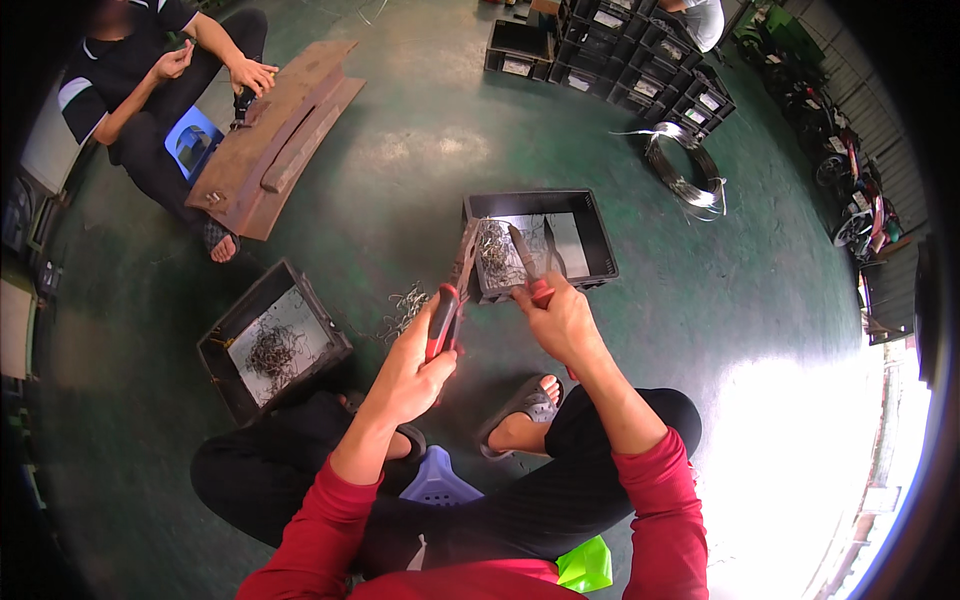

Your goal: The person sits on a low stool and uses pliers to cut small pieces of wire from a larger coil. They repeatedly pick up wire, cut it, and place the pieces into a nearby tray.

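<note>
My left hand (402,378) is closed round long-nosed pliers (441,322) with red and black handles, jaws pointing up and away. In my right hand (566,322) is a second pair of pliers (524,252) with red handles, its jaws leaning toward the first pair. What looks like a thin bent wire spans the two jaw tips, too fine to be sure of. Both tools hang over the near left part of a black plastic crate (601,240). Inside it, small bent wire pieces (497,258) lie on a pale sheet.
Another black crate (330,328) with a wire heap stands at left. Loose wire pieces (404,311) lie on the green floor between the crates. A wire coil (660,168) and stacked crates (600,60) stand far right. A co-worker sits far left by a rusty metal beam (280,135).
</note>
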{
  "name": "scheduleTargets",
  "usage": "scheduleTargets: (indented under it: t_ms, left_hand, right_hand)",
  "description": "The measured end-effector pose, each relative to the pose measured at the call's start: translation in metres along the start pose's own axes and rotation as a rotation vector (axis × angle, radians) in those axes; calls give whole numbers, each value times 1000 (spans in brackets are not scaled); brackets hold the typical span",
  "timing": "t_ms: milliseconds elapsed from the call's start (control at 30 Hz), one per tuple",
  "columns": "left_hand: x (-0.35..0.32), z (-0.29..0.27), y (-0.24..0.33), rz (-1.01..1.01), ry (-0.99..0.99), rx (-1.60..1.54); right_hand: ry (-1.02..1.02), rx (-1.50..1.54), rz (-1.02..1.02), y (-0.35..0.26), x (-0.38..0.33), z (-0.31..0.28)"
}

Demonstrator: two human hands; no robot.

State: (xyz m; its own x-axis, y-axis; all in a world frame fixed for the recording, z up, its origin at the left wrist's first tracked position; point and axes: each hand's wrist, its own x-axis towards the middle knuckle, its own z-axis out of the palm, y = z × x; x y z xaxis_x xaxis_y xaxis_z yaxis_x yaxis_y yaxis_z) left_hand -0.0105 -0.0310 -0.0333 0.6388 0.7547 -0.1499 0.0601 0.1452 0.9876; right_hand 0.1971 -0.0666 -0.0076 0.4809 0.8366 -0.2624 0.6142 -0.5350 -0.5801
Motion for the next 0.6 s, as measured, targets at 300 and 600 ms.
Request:
scheduleTargets:
  t_ms: [300,600]
  left_hand:
    - [-5,1,13,-76,-39,-184]
    - [-5,-1,12,-103,-59,-242]
  right_hand:
    - [165,-79,-109,12,4,8]
    - [256,-165,-175,22,9,12]
